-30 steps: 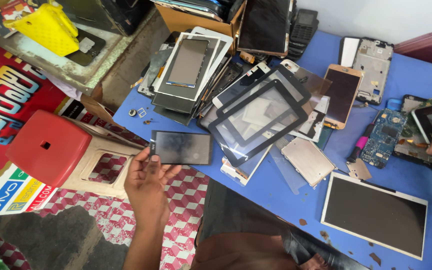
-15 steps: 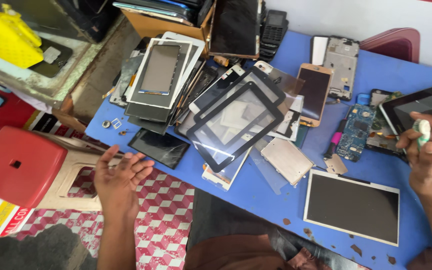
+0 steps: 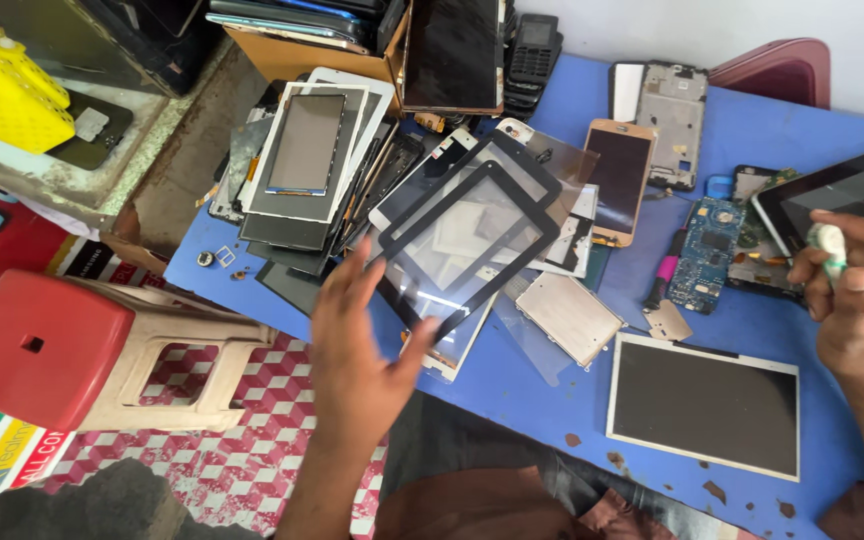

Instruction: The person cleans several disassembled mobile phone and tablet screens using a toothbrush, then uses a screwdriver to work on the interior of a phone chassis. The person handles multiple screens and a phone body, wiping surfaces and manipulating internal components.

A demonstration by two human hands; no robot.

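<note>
My left hand (image 3: 357, 340) hovers open, fingers spread, over the near edge of the blue table (image 3: 512, 390). Its fingertips are close to two stacked black touch-panel frames (image 3: 467, 235). A dark phone screen (image 3: 290, 285) lies flat at the table's left edge, just left of that hand. At the far right, my right hand (image 3: 857, 305) is closed around a small white and green object (image 3: 830, 248). That hand sits beside a dark tablet (image 3: 842, 190).
The table holds a stack of phone screens (image 3: 302, 160), a gold phone (image 3: 620, 180), a blue circuit board (image 3: 707, 240), a silver back plate (image 3: 570, 318) and a white-framed panel (image 3: 702, 405). A red stool (image 3: 42, 345) stands at the left, and a cardboard box (image 3: 302, 55) at the back.
My left hand laid the dark phone screen on the table's left edge, let go, then rose right toward the black frames. My right hand came further into view.
</note>
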